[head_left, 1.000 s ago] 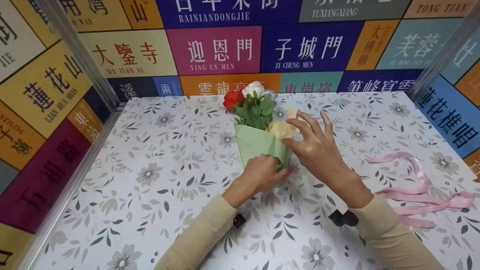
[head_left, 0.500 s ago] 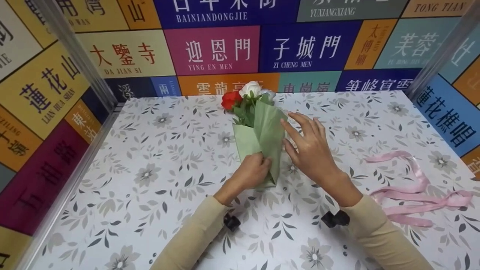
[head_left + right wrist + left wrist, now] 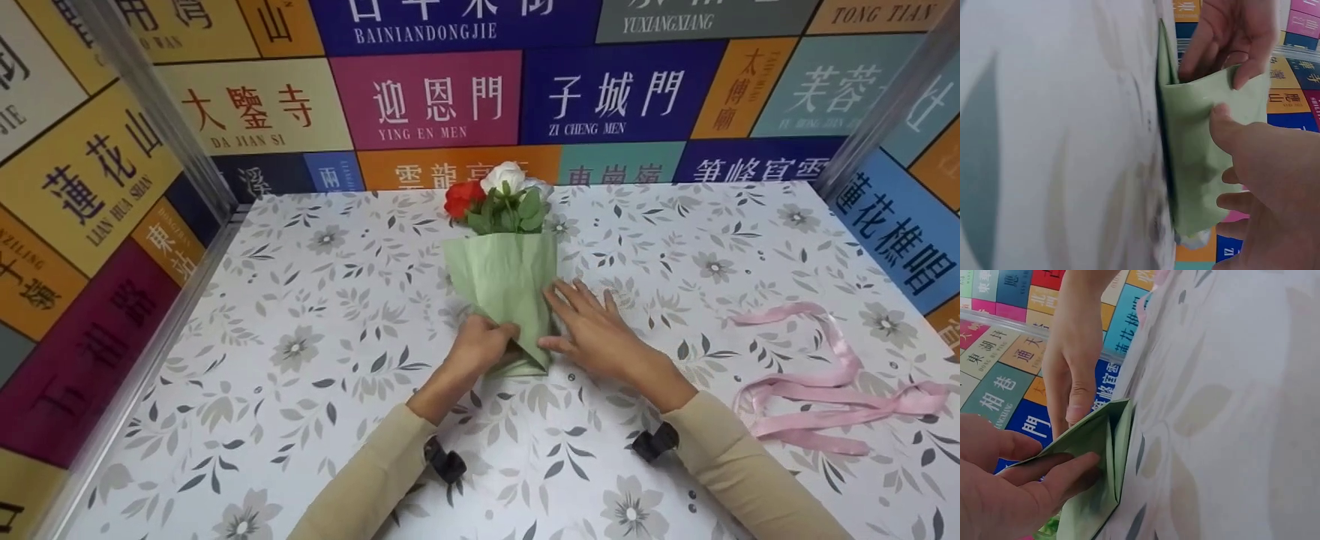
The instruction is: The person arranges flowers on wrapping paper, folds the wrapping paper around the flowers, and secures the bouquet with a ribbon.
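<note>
A bouquet lies on the table with a red flower (image 3: 465,199), a white flower (image 3: 502,178) and green leaves (image 3: 517,214) above light green wrapping paper (image 3: 504,270). My left hand (image 3: 478,346) pinches the lower left edge of the paper; the left wrist view shows its thumb outside the folded paper (image 3: 1086,506) and fingers inside the fold. Beside the right edge, my right hand (image 3: 596,330) has its fingers spread and the fingertips at the paper. In the right wrist view its thumb (image 3: 1224,121) lies against the paper's outer face. The stems are hidden inside the wrapping.
A loose pink ribbon (image 3: 832,397) lies in loops on the right of the table. The floral-patterned tabletop (image 3: 360,465) ends at the back against a wall (image 3: 427,97) of coloured sign panels. Transparent edges (image 3: 161,120) border the sides.
The paper's right flap has been folded leftward over the front, covering the lower leaves. The left hand has shifted slightly left with the edge, while the right hand has come down along the right side.
</note>
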